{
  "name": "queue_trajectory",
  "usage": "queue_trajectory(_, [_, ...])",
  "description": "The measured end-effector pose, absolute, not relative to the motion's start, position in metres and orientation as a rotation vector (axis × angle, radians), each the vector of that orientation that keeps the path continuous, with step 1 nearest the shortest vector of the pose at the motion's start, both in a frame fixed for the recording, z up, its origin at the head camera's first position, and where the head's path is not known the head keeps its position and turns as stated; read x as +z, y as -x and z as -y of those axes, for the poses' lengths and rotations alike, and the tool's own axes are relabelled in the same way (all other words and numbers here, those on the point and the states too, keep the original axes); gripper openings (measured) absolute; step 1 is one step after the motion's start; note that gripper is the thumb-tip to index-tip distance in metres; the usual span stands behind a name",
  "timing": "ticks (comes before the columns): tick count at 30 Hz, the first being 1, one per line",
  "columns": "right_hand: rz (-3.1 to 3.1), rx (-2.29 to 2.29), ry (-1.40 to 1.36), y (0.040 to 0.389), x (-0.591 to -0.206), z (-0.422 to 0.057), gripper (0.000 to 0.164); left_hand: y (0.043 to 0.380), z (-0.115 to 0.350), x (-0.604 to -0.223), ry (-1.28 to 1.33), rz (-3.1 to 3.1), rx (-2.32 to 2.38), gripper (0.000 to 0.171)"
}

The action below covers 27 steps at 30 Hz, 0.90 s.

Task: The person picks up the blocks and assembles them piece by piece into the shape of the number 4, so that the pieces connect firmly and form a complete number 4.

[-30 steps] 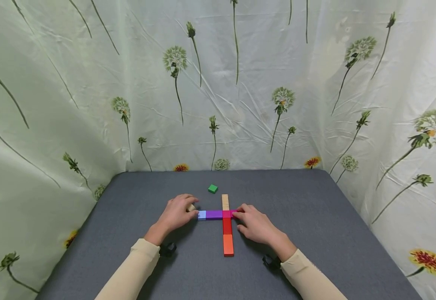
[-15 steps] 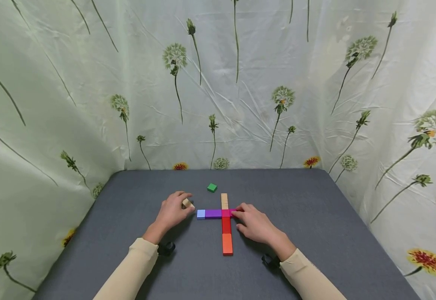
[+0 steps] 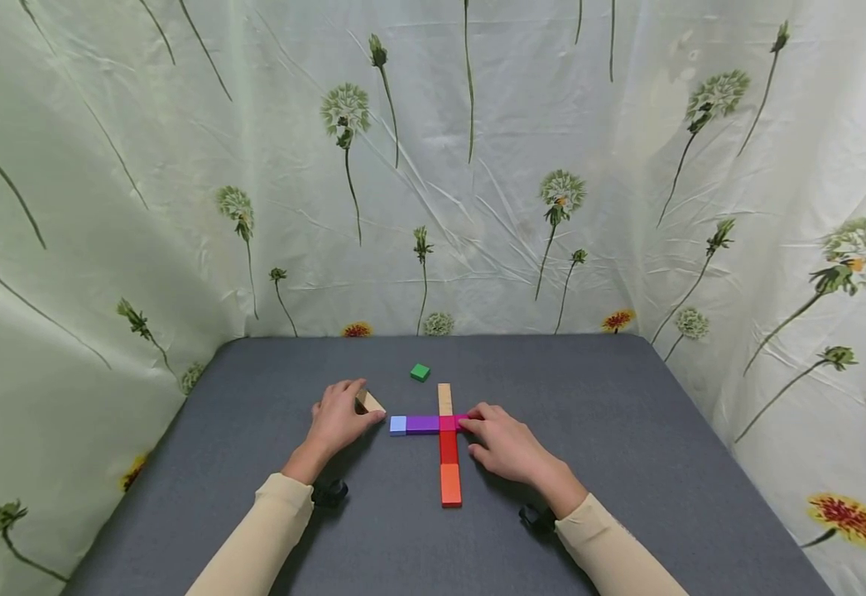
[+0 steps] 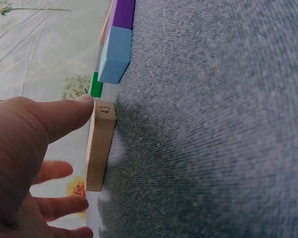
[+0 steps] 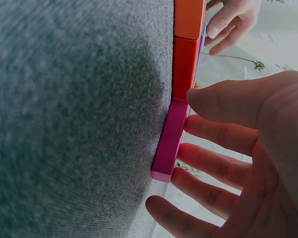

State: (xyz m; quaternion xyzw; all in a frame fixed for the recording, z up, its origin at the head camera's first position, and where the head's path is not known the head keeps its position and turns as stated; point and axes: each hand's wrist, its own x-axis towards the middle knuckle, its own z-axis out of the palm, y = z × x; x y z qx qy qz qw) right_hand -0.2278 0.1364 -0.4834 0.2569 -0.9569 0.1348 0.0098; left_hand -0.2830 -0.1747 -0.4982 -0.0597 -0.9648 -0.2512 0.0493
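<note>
In the head view my left hand (image 3: 334, 420) spans a plain wooden block (image 3: 370, 402) lying diagonally, thumb at its near end and fingers at its far end. The left wrist view shows the thumb tip against the end marked 43; the other fingers are spread behind. My right hand (image 3: 509, 443) rests straight fingertips on the magenta block (image 5: 168, 141). That block forms the right arm of a cross with a crimson centre square (image 3: 447, 423), a red block (image 3: 449, 449), an orange block (image 3: 451, 485), a purple block (image 3: 422, 425) and a light blue block (image 3: 398, 425).
A pale wooden block (image 3: 445, 399) forms the cross's upper arm. A green block (image 3: 420, 372) lies apart, farther back. All rest on a dark grey cloth-covered table (image 3: 589, 381), with a flower-printed curtain (image 3: 493, 207) behind and on both sides.
My left hand has drawn left, away from the light blue block, with the plain wooden block, more of which now shows. My right hand stays on the magenta block.
</note>
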Motion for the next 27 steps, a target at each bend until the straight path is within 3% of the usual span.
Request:
queue_trajectory(11, [2.993, 0.415, -0.790, 0.2278, -0.4821, -0.1355, 0.045, 0.2838, 0.1752, -0.4999, 0.108, 2.976, -0.776, 0.080])
queue_trajectory(27, [2.972, 0.401, -0.789, 0.2283, -0.4863, -0.1360, 0.043, 0.2860, 0.1731, -0.5029, 0.072, 2.973, -0.794, 0.075])
